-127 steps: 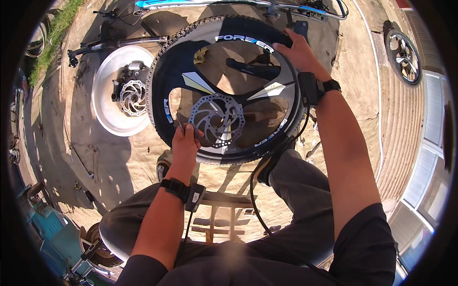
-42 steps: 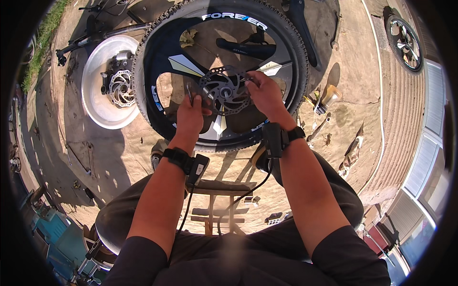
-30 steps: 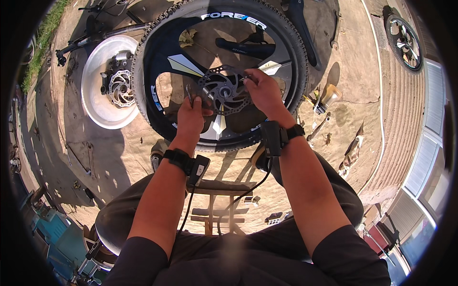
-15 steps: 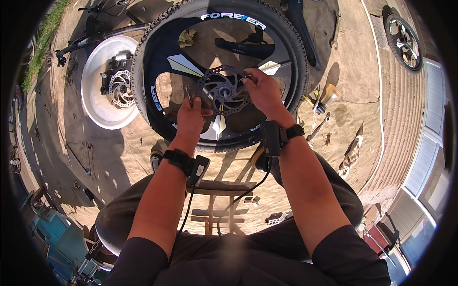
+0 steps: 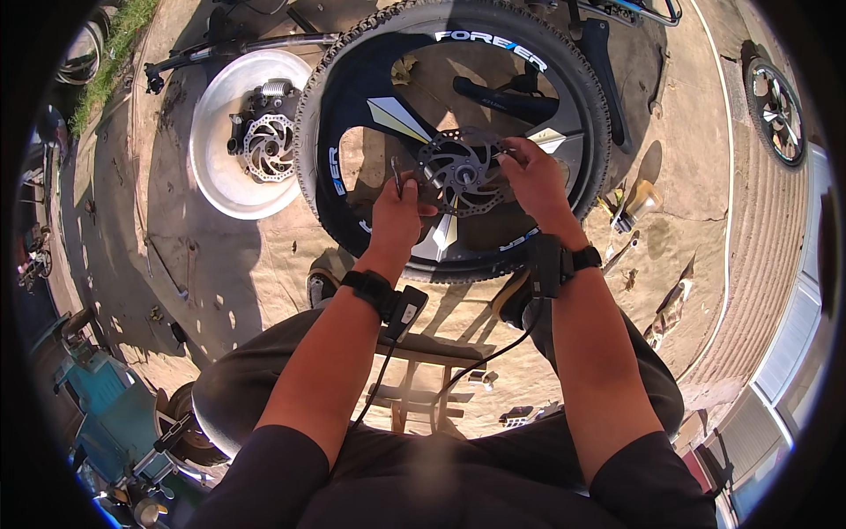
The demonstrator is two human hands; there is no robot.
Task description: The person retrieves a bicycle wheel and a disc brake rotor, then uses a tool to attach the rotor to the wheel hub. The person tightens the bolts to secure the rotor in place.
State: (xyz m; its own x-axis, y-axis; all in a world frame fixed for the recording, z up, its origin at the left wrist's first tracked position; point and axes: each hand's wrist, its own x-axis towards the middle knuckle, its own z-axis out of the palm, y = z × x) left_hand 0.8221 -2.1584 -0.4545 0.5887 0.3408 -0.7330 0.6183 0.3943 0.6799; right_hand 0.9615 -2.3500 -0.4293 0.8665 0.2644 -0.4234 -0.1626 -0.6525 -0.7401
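A bicycle wheel (image 5: 577, 167) with a knobby tyre and broad dark spokes lies flat in front of me. On its hub sits a perforated brake disc (image 5: 465, 172). Left of the disc, my left hand (image 5: 398, 216) is closed around a slim metal tool (image 5: 396, 169) whose tip points away from me; its exact kind is unclear. My right hand (image 5: 536, 183) is pinched at the disc's right edge, thumb and forefinger together. Whatever small thing sits between those fingertips is too small to make out.
A white basin (image 5: 211, 189) left of the wheel holds another brake disc (image 5: 269, 148) and dark parts. Frame parts (image 5: 604, 79) lie beyond the wheel, a small bottle (image 5: 641, 204) to its right. Farther right stands another wheel (image 5: 775, 113). A wooden stool (image 5: 405, 397) is between my legs.
The whole scene has shifted right in the picture as the view turned. Both hands keep nearly the same places over the wheel, and their grips look unchanged.
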